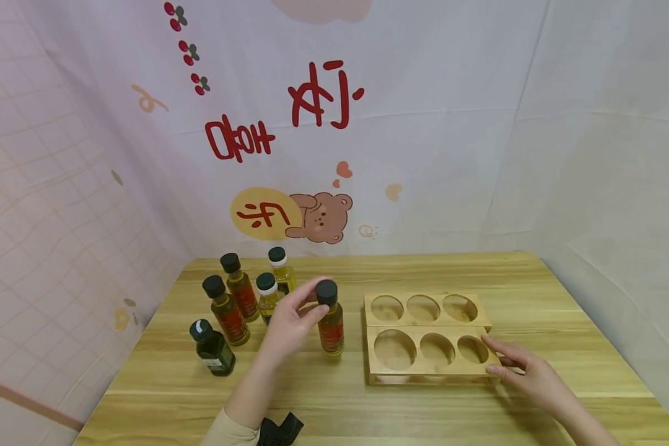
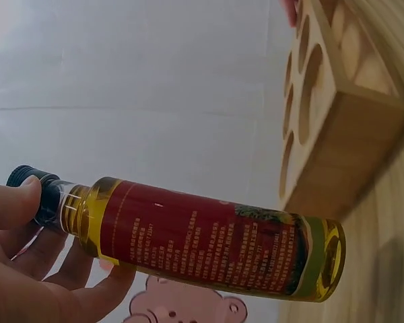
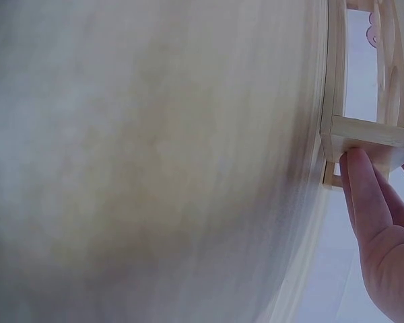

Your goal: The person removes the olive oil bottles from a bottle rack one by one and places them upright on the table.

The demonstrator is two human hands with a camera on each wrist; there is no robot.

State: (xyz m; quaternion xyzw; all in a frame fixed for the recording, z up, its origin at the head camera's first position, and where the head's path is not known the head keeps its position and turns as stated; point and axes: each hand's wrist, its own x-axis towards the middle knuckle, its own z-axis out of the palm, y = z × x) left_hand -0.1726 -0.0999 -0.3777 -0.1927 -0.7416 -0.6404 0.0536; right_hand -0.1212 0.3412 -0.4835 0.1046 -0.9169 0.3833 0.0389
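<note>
My left hand [image 1: 290, 325] pinches the dark cap of an oil bottle [image 1: 331, 328] with a red label and yellow oil inside. In the left wrist view the bottle [image 2: 209, 239] appears to be held just above the table, its base pointing toward the wood. To its right stands a two-step wooden bottle rack [image 1: 432, 371] with round holes in both levels. My right hand [image 1: 526, 375] touches the rack's right end. In the right wrist view its fingers [image 3: 367, 192] lie straight against the end panel [image 3: 363, 148].
Left of my left hand stand a dark green bottle [image 1: 214, 356], two red-labelled bottles [image 1: 231, 319] and two white-necked bottles [image 1: 284, 279] with green caps. A black object [image 1: 281, 430] lies near the table's front edge. A printed cloth [image 1: 435, 155] hangs behind the wooden table [image 1: 401, 415].
</note>
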